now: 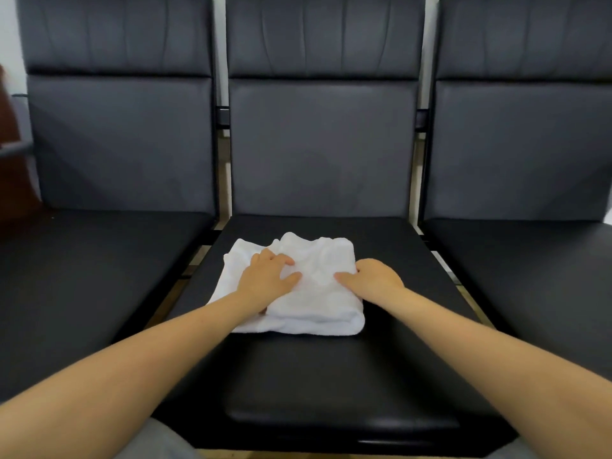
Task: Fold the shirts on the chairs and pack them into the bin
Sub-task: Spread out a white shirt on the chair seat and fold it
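A: Item one, white shirt point(308, 286). Location?

B: Under both hands, folded into a thick, roughly square bundle on the middle chair seat point(331, 385), toward the back half of the cushion. A single loose layer sticks out from the bundle beneath the left hand.

A: Left hand point(265, 276)?

B: Flat on the bundle's left part, fingers fairly straight and spread, thumb angled toward the right hand. Pressing, not gripping.

A: Right hand point(374, 276)?

B: On the bundle's right edge. Thumb lies straight across the cloth, pointing at the left hand; the other fingers curve down over the edge. Whether they pinch the fabric, I cannot tell, since the knuckles hide the fingertips.

A: Surroundings?

B: Left chair point(109, 253) outboard of the left forearm, right chair point(530, 260) outboard of the right forearm, all three black and padded, backrests rising beyond the hands. Thin gaps between the seats show the frame and pale floor. Brown furniture point(13, 167) at the far left edge, blurred and cut off. Grey cloth point(155, 442) below the left forearm, at the bottom edge, partly out of view.

A: Anything obstructing?

B: Both forearms cross the front of the middle cushion; the left wrist covers part of the loose layer.
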